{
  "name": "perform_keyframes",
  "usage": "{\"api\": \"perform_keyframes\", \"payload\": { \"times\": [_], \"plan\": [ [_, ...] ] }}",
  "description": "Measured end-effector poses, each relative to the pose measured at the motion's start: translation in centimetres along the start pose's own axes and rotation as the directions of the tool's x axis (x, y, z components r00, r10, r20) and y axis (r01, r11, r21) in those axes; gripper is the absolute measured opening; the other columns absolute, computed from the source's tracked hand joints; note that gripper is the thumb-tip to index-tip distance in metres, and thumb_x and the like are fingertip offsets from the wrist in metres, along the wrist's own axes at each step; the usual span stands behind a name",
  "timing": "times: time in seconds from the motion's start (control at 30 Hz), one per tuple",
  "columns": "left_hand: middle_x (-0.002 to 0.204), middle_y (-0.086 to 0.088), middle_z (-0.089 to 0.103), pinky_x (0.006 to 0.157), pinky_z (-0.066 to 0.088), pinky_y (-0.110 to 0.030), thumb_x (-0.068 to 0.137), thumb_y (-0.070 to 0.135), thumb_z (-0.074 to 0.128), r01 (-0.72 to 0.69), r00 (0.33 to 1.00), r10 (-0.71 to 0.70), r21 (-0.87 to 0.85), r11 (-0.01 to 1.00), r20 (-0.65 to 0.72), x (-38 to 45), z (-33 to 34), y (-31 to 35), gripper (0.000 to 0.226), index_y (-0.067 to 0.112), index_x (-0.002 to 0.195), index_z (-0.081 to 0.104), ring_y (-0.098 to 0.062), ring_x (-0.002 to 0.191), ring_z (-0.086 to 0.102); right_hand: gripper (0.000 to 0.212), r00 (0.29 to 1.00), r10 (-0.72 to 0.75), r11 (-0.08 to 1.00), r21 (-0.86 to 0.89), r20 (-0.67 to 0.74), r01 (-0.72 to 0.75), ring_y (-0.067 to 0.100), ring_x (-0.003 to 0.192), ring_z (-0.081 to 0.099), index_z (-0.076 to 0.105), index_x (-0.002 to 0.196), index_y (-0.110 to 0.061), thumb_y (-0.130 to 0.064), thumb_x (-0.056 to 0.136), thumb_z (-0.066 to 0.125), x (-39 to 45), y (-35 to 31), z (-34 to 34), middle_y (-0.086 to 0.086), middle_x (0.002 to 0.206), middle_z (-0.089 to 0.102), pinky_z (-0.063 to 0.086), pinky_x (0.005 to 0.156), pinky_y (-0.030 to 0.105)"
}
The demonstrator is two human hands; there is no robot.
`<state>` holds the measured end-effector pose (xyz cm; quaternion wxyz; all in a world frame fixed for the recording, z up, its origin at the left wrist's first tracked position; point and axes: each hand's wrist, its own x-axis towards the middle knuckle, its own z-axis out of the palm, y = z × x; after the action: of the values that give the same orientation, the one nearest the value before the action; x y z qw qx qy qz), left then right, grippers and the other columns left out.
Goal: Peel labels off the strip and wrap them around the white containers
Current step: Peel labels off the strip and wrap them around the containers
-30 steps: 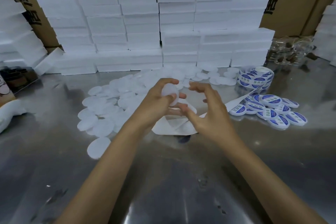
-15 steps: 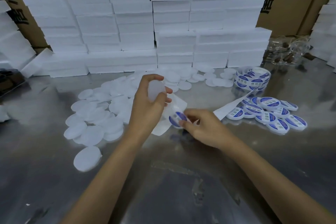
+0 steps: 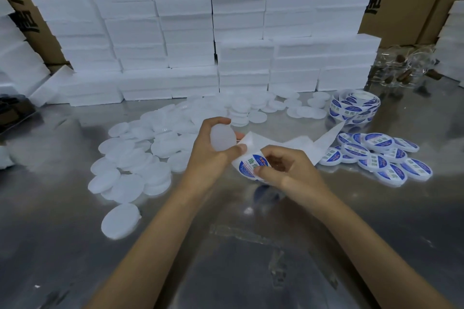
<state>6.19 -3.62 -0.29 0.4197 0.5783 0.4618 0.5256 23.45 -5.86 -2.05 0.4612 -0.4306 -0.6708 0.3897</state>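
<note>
At frame centre, the left hand [image 3: 213,155] grips a white container [image 3: 223,138] — the right hand [image 3: 288,170] pinches a blue label [image 3: 251,167] on the strip [image 3: 296,144].

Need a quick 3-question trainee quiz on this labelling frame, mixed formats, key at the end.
1. True or false: the left hand holds a blank white container above the table.
2. Multiple choice: where do the finished, labelled containers lie? A) by the person's right, near the label roll; B) on top of the foam blocks; C) among the unlabelled containers on the left.
3. Fill in: the right hand pinches a blue and white ____ on the backing strip.

Key: 1 true; 2 A; 3 label.
</note>
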Motion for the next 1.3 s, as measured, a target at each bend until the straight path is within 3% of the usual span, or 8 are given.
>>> {"api": "perform_keyframes", "payload": {
  "times": [0.23, 0.33, 0.47, 0.7, 0.97, 1.13, 1.23, 1.3],
  "plan": [
    [0.085, 0.021, 0.069, 0.057, 0.056, -0.018, 0.082, 0.002, 0.078, 0.090, 0.996, -0.090, -0.009, 0.996, -0.025, 0.1, -0.1, -0.5, 0.049, 0.021, 0.121, 0.056, 0.002, 0.071, 0.070, 0.043, 0.982, -0.171, 0.939, -0.317, -0.079, 0.138, 0.003, 0.089, 0.059, 0.054, 0.115, -0.044, -0.014, 0.088, 0.067, -0.5, 0.3, 0.5, -0.022, 0.098, 0.060, 0.046, 0.067, 0.010],
    [0.098, 0.009, 0.065, 0.062, 0.058, -0.020, 0.077, 0.008, 0.082, 0.126, 0.992, -0.126, 0.013, 0.992, -0.027, 0.1, -0.3, -0.7, 0.053, 0.026, 0.120, 0.056, -0.006, 0.076, 0.071, 0.031, 0.960, -0.274, 0.884, -0.406, -0.050, 0.231, 0.003, 0.093, 0.060, 0.064, 0.112, -0.033, -0.013, 0.089, 0.064, -0.7, 0.5, 0.8, -0.017, 0.101, 0.061, 0.049, 0.071, 0.019],
    [0.075, 0.015, 0.071, 0.064, 0.060, -0.023, 0.078, 0.002, 0.079, 0.143, 0.989, -0.143, 0.005, 0.990, -0.036, 0.2, -0.6, -0.9, 0.052, 0.023, 0.119, 0.056, -0.002, 0.070, 0.071, 0.029, 0.946, -0.320, 0.842, -0.471, -0.043, 0.263, 0.013, 0.089, 0.062, 0.067, 0.112, -0.033, -0.017, 0.089, 0.061, -0.7, 0.5, 0.9, -0.015, 0.104, 0.055, 0.054, 0.068, 0.041],
    [0.108, -0.004, 0.069, 0.078, 0.062, -0.037, 0.081, -0.002, 0.075, 0.158, 0.979, -0.158, -0.006, 0.987, -0.126, 0.1, -0.9, -0.7, 0.053, 0.021, 0.123, 0.052, -0.025, 0.100, 0.067, 0.021, 0.900, -0.432, 0.760, -0.561, -0.059, 0.328, 0.009, 0.095, 0.052, 0.070, 0.099, -0.030, -0.016, 0.084, 0.066, -0.8, -0.3, 1.8, -0.012, 0.112, 0.050, 0.051, 0.069, 0.033],
    [0.094, 0.018, 0.057, 0.062, 0.058, -0.023, 0.085, 0.001, 0.072, 0.097, 0.977, -0.057, 0.189, 0.977, -0.205, 0.8, -1.0, -2.2, 0.054, 0.029, 0.121, 0.043, -0.006, 0.087, 0.063, 0.031, 0.932, -0.327, 0.922, -0.270, -0.160, 0.277, 0.012, 0.106, 0.056, 0.062, 0.110, -0.024, -0.016, 0.080, 0.064, -1.3, -1.7, 1.4, -0.012, 0.108, 0.062, 0.039, 0.088, 0.014],
    [0.095, 0.022, 0.055, 0.084, 0.055, -0.039, 0.090, 0.026, 0.071, 0.097, 0.966, -0.003, 0.349, 0.932, -0.260, 0.4, -1.2, -1.8, 0.049, 0.038, 0.123, 0.035, -0.020, 0.100, 0.060, 0.029, 0.942, -0.199, 0.980, -0.051, -0.270, 0.192, 0.014, 0.093, 0.062, 0.059, 0.107, -0.027, -0.006, 0.089, 0.066, -1.1, -1.9, 1.0, -0.014, 0.098, 0.066, 0.049, 0.085, 0.025],
    [0.102, 0.019, 0.065, 0.089, 0.053, -0.040, 0.095, 0.048, 0.052, -0.070, 0.938, 0.120, 0.163, 0.984, -0.324, -0.2, -0.8, 0.0, 0.022, 0.044, 0.115, 0.046, -0.012, 0.101, 0.063, 0.026, 0.929, -0.121, 0.980, 0.104, -0.351, 0.167, 0.023, 0.086, 0.063, 0.060, 0.101, -0.020, 0.001, 0.088, 0.068, -0.6, -1.9, 1.0, 0.000, 0.093, 0.069, 0.052, 0.081, 0.031],
    [0.102, 0.007, 0.073, 0.075, 0.052, -0.031, 0.099, 0.046, 0.041, -0.121, 0.950, 0.092, -0.078, 0.990, -0.299, -0.4, -0.5, 1.5, 0.018, 0.041, 0.109, 0.056, -0.014, 0.095, 0.068, 0.025, 0.929, -0.064, 0.967, 0.207, -0.364, 0.147, 0.026, 0.082, 0.064, 0.060, 0.100, -0.017, 0.003, 0.088, 0.068, -0.5, -2.2, 0.9, 0.008, 0.092, 0.069, 0.055, 0.074, 0.030]
  ]
}}
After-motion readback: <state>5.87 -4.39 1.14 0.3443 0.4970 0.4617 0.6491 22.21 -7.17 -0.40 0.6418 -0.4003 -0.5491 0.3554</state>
